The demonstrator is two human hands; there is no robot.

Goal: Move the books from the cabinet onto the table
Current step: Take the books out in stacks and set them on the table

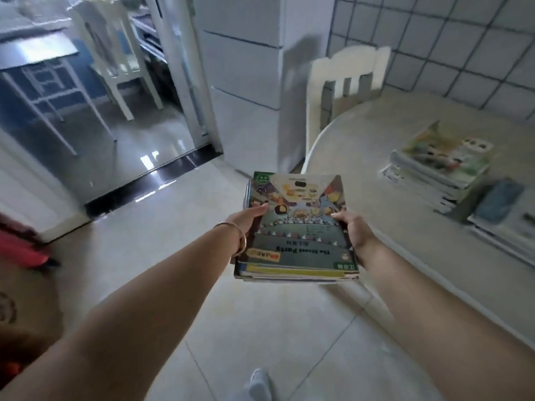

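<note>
Between left hand [246, 224] and right hand [354, 231], gripped books [295, 227].

The stack of picture books [295, 227] has glossy printed paper covers. The floor tiles [260, 328] are smooth and shiny, with light reflections near the doorway. The table [376, 134] top looks matt and pale. The wall tiles [463, 39] look smooth. The bangle [240, 241] looks like polished metal.
</note>
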